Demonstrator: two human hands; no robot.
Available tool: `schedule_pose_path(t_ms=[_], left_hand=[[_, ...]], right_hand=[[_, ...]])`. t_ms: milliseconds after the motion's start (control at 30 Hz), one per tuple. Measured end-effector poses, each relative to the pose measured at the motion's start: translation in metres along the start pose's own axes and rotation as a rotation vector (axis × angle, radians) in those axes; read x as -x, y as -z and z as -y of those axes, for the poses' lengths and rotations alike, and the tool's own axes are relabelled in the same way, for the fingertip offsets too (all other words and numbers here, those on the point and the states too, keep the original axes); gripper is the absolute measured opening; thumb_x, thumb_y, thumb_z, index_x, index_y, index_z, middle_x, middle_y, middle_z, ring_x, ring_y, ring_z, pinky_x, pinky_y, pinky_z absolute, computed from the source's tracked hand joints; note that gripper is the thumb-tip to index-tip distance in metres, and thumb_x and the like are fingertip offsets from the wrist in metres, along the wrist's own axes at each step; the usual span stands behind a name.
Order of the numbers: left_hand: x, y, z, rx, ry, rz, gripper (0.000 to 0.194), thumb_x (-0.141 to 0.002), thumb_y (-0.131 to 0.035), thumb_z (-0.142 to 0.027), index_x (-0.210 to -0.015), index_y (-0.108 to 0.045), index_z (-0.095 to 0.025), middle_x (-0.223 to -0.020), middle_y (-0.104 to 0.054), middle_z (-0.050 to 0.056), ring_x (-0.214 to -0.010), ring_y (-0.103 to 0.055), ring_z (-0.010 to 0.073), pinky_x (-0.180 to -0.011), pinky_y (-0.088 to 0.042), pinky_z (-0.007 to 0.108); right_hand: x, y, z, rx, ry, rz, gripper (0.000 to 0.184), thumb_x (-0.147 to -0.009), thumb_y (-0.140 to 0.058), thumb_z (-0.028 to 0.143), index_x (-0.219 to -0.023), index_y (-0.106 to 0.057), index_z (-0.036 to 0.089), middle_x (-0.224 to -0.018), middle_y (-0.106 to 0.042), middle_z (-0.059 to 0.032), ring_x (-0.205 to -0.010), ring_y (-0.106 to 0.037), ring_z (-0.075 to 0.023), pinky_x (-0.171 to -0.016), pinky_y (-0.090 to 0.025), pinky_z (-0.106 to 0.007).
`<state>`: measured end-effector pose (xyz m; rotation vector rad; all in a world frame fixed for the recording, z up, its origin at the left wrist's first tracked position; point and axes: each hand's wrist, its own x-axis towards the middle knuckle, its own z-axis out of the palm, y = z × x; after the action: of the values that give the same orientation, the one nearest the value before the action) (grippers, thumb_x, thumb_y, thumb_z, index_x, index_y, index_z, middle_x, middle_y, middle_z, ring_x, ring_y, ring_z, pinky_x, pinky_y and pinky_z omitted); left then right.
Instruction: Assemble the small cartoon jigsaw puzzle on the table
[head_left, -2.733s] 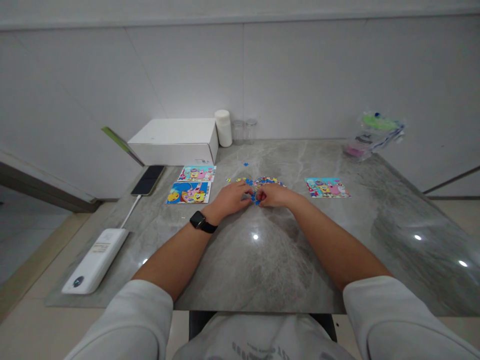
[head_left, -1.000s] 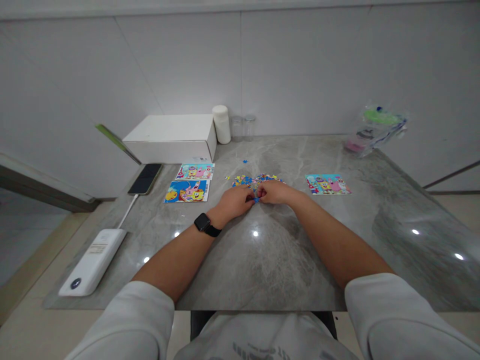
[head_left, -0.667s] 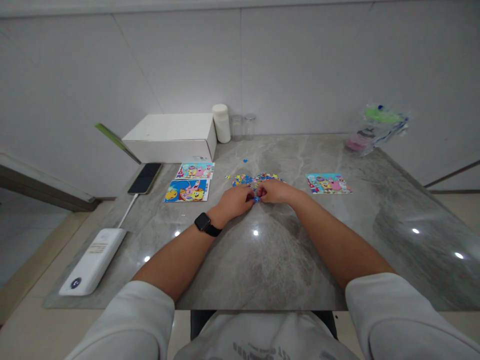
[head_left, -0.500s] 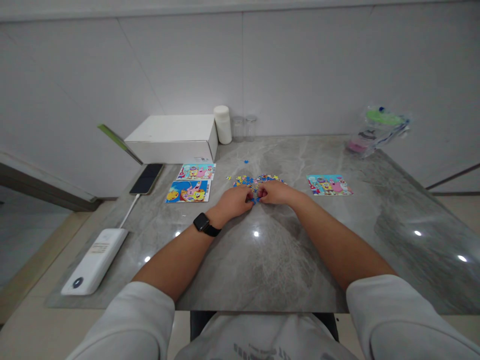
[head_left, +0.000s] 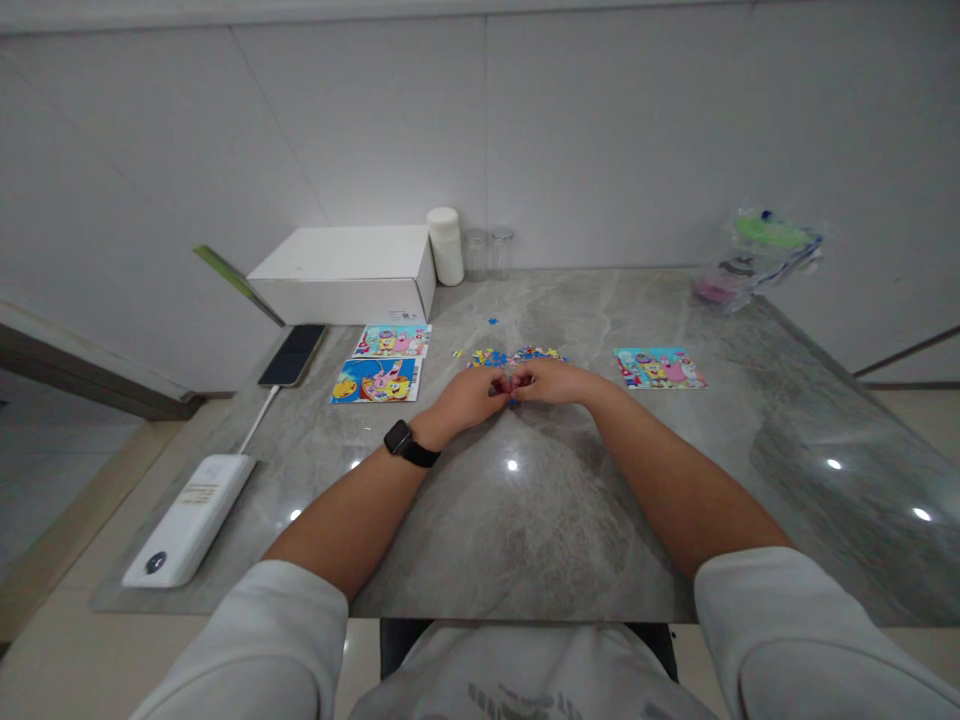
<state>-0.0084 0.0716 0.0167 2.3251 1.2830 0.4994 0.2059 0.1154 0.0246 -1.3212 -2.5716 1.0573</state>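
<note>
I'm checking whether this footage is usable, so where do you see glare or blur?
Head view: bright glare dots the gray marbled tabletop; head view: the jigsaw pieces look soft and run together; head view: printing on the white power bank is too blurred to read.

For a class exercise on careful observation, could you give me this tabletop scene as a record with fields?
Surface: grey table
Left hand: left hand, fingers bent beside puzzle pieces; black watch on wrist
Right hand: right hand, fingertips close to the left's
Held: too small to tell
Apart: blue piece, behind the pile
Cards: left cards; right card
Back: white box, white bottle
Left side: phone, cabled to white power bank
</note>
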Motion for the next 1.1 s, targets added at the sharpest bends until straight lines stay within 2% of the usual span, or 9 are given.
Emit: schedule_pose_path(t_ms=[133,267,500,633,800,933,1000,1100], left_hand=[[0.003,0.000,-0.006,-0.100,-0.031,-0.044,0.015,-0.097,-0.066,-0.024,-0.108,-0.076,-0.021,-0.111,-0.079,0.006,-0.102,-0.071,0.0236,-0.093,-0.055,0.035],[0.005,-0.003,-0.008,-0.229,-0.145,0.064,0.023,-0.099,-0.062,-0.022,-0.112,-0.080,-0.024,-0.121,-0.076,0.008,-0.115,-0.069,0.0270,-0.099,-0.056,0.039],[0.005,0.001,-0.006,-0.322,-0.220,0.131,0.027,-0.102,-0.057,-0.023,-0.111,-0.082,-0.026,-0.114,-0.077,0.008,-0.110,-0.071,0.0261,-0.095,-0.057,0.038],[0.006,0.006,-0.006,-0.340,-0.236,0.149,0.028,-0.103,-0.056,-0.024,-0.109,-0.083,-0.027,-0.117,-0.077,0.008,-0.111,-0.071,0.0256,-0.094,-0.057,0.037],[0.006,0.007,-0.004,-0.334,-0.243,0.150,0.026,-0.101,-0.059,-0.024,-0.109,-0.083,-0.029,-0.117,-0.078,0.006,-0.110,-0.072,0.0244,-0.093,-0.057,0.036],[0.006,0.007,-0.003,-0.327,-0.245,0.148,0.024,-0.101,-0.060,-0.025,-0.108,-0.083,-0.029,-0.116,-0.078,0.007,-0.109,-0.072,0.0251,-0.092,-0.057,0.035],[0.007,0.007,-0.004,-0.336,-0.245,0.151,0.025,-0.101,-0.060,-0.025,-0.109,-0.083,-0.028,-0.117,-0.077,0.007,-0.109,-0.072,0.0255,-0.092,-0.057,0.036],[0.008,0.009,-0.006,-0.348,-0.249,0.160,0.025,-0.101,-0.059,-0.027,-0.110,-0.083,-0.027,-0.119,-0.077,0.007,-0.108,-0.071,0.0257,-0.090,-0.057,0.035]], right_hand=[[0.006,0.012,-0.006,0.102,-0.146,-0.079,0.017,-0.089,-0.064,0.028,-0.084,-0.076,0.017,-0.074,-0.069,0.0017,-0.071,-0.058,-0.0145,-0.063,-0.036,-0.024],[0.006,0.012,-0.001,0.233,-0.232,-0.031,0.018,-0.090,-0.066,0.028,-0.087,-0.080,0.018,-0.079,-0.074,-0.0013,-0.073,-0.062,-0.0161,-0.063,-0.038,-0.025],[-0.002,-0.002,0.010,0.331,-0.290,-0.078,0.021,-0.093,-0.066,0.033,-0.090,-0.083,0.021,-0.089,-0.080,-0.0075,-0.080,-0.069,-0.0215,-0.071,-0.046,-0.028],[-0.001,-0.005,0.014,0.388,-0.307,-0.104,0.024,-0.095,-0.064,0.033,-0.093,-0.084,0.021,-0.098,-0.082,-0.0113,-0.089,-0.073,-0.0247,-0.077,-0.049,-0.030],[0.001,-0.007,0.020,0.418,-0.283,-0.080,0.027,-0.097,-0.060,0.030,-0.095,-0.085,0.020,-0.102,-0.082,-0.0133,-0.095,-0.074,-0.0268,-0.082,-0.051,-0.032],[0.002,-0.004,0.017,0.406,-0.281,-0.075,0.023,-0.096,-0.062,0.029,-0.094,-0.083,0.019,-0.100,-0.082,-0.0130,-0.093,-0.074,-0.0272,-0.078,-0.050,-0.032],[0.004,0.000,0.013,0.371,-0.229,-0.088,0.019,-0.092,-0.068,0.027,-0.104,-0.081,0.019,-0.102,-0.081,-0.0098,-0.093,-0.073,-0.0246,-0.076,-0.049,-0.029],[0.006,0.004,0.008,0.334,-0.103,-0.086,0.030,-0.087,-0.074,0.023,-0.117,-0.077,0.021,-0.109,-0.080,-0.0058,-0.095,-0.072,-0.0207,-0.077,-0.047,-0.026]])
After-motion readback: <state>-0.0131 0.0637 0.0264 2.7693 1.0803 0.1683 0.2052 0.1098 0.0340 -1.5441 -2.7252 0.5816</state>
